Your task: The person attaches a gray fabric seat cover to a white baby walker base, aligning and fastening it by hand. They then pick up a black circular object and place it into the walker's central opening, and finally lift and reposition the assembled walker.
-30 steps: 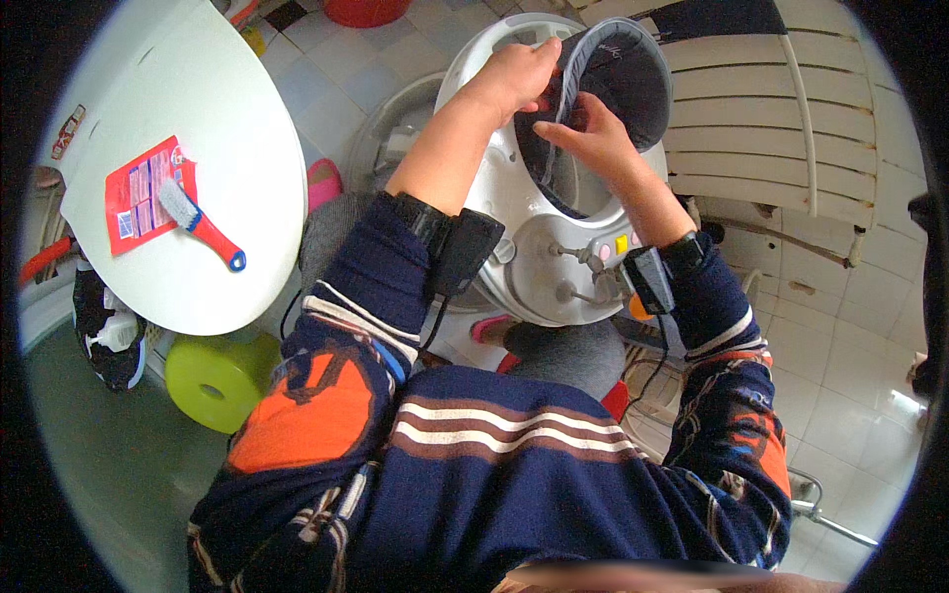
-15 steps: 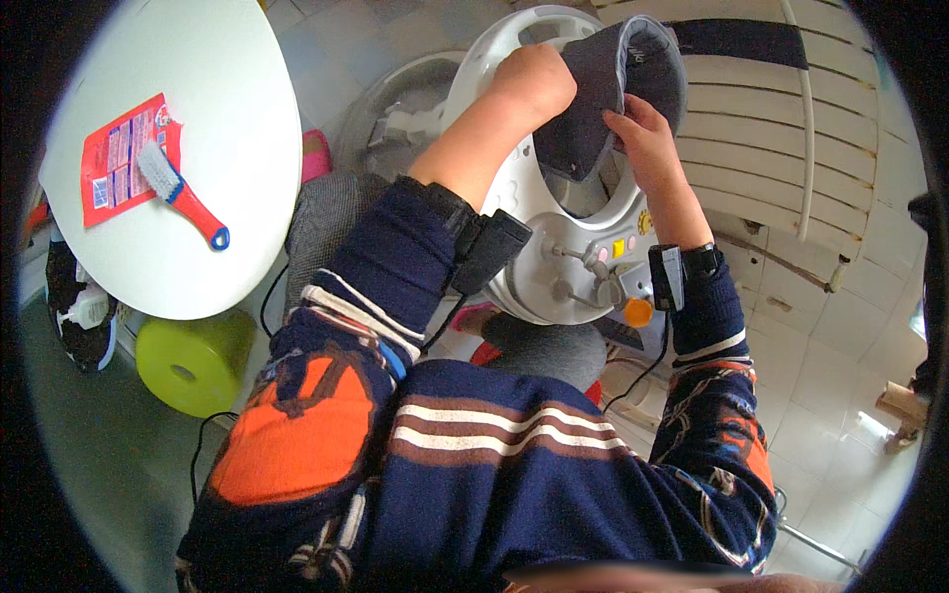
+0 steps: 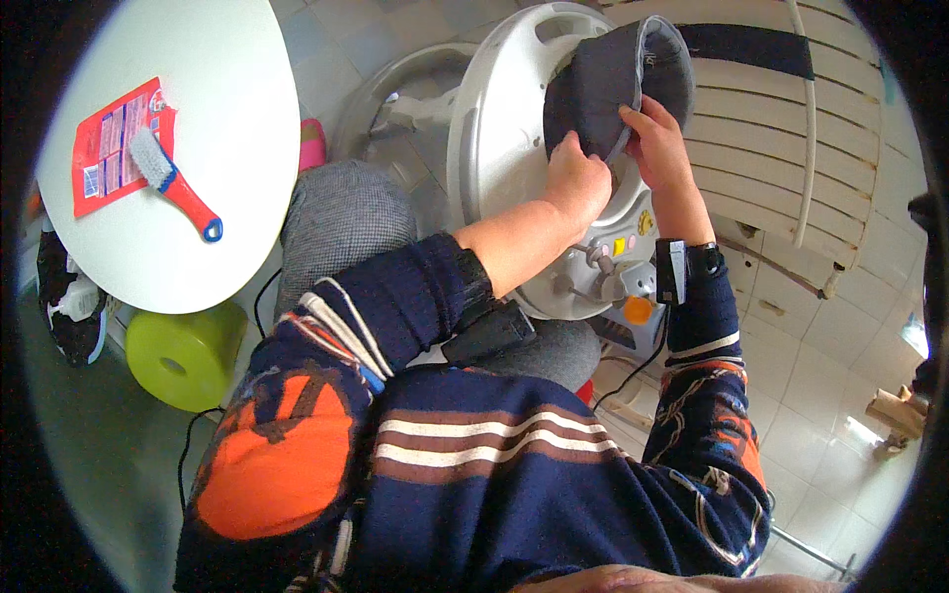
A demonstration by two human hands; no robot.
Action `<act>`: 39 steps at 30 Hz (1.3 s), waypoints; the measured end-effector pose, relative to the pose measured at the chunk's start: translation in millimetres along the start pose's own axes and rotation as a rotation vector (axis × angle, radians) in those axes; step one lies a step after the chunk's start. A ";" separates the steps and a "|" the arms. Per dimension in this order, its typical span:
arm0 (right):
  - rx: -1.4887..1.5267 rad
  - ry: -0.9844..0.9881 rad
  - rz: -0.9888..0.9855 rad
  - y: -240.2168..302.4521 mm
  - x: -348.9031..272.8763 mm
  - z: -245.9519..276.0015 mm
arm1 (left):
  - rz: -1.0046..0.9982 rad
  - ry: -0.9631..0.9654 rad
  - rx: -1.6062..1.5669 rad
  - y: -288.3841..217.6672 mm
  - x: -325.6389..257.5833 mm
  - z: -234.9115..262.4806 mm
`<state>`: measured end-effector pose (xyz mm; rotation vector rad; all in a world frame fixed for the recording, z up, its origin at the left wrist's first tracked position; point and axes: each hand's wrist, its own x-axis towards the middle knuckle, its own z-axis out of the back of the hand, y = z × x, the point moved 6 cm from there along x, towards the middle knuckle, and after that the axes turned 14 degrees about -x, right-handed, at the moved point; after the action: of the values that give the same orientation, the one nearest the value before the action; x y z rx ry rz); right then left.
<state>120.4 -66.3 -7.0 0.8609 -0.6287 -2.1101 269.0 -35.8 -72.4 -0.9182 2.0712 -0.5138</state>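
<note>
Moving nearer to us since the earlier frame, our left hand (image 3: 578, 183) is touching the near edge of the dark cloth seat (image 3: 603, 89); its fingers are curling, but we cannot tell whether they are gripping. Our right hand (image 3: 660, 148) is clamping its fingers on the seat's rim. That seat is sitting on the white walker (image 3: 492, 128).

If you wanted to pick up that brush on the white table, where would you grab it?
Probably by its red handle, coming from the person's near right side: the brush lies slanted, its handle angled that way across the white table, while its bristles overlap the red packet.
</note>
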 end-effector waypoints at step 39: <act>0.258 0.040 -0.032 -5.5 4.2 -6.4 | -0.413 0.065 0.188 2.5 6.4 -21.9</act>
<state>120.6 -67.3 -16.4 1.0583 -0.8849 -2.0631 247.8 -38.1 -64.1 -1.2336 1.8518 -0.9485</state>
